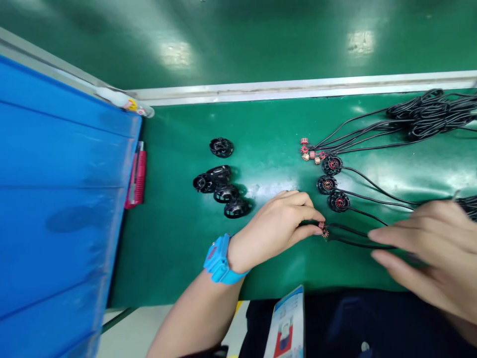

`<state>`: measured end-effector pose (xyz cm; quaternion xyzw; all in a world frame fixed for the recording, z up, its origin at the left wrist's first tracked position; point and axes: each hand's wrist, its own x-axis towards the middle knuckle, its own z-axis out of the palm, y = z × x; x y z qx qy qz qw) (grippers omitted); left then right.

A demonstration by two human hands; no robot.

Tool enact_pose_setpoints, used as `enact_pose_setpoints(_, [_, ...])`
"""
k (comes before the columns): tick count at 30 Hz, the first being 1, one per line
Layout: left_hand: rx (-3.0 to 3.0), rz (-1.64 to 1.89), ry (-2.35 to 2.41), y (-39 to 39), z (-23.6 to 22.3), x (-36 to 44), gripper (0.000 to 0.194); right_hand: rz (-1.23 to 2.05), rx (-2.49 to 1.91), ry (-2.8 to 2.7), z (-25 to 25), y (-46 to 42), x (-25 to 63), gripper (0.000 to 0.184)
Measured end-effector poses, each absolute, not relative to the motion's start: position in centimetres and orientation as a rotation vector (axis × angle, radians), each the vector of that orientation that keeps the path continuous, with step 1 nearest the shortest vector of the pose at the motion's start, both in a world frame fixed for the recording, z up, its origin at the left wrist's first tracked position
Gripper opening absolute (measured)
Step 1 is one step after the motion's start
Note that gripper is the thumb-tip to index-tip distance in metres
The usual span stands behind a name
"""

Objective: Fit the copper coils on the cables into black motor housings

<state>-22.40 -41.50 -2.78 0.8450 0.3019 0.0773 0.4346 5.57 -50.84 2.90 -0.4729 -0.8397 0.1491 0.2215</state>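
Observation:
My left hand [286,219], with a blue wristband [219,261], pinches a small red coil piece [321,225] between thumb and forefinger. Beside it, almost touching, lies a second coil piece [325,233] with copper showing. Black cables [354,242] run from these two to the right. My right hand [425,248], smeared by motion, is over the cables with thumb and forefinger apart. Just beyond my left fingertips lie three black round housings [339,202] with coil pieces in them, each on a cable.
Several loose coil pieces [312,154] lie farther back, their cables leading to a black bundle [425,117]. Several black housings [225,193] lie left of centre. A blue bin [63,199], a red utility knife [137,179] and a white bottle [124,102] are at the left.

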Motion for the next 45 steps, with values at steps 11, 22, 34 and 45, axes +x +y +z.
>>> enact_pose_setpoints(11, [1.739,0.345,0.673,-41.7,-1.6,-21.9,0.014,0.300,-1.237,-2.352,0.5,-49.5,2.7,0.041])
enact_pose_setpoints(22, [1.524,0.493,0.739,-42.5,-1.7,-21.2,0.015,0.243,-1.229,-2.226,0.8,-49.8,1.8,0.028])
enact_pose_setpoints(34, [1.154,0.406,0.754,-43.4,-2.5,-20.2,0.019,0.281,-1.219,-2.230,0.5,-50.1,2.1,0.036])
enact_pose_setpoints(45, [0.695,0.428,0.576,-44.5,-2.1,-19.0,0.011,0.443,-1.208,-2.077,1.4,-49.6,2.3,0.023])
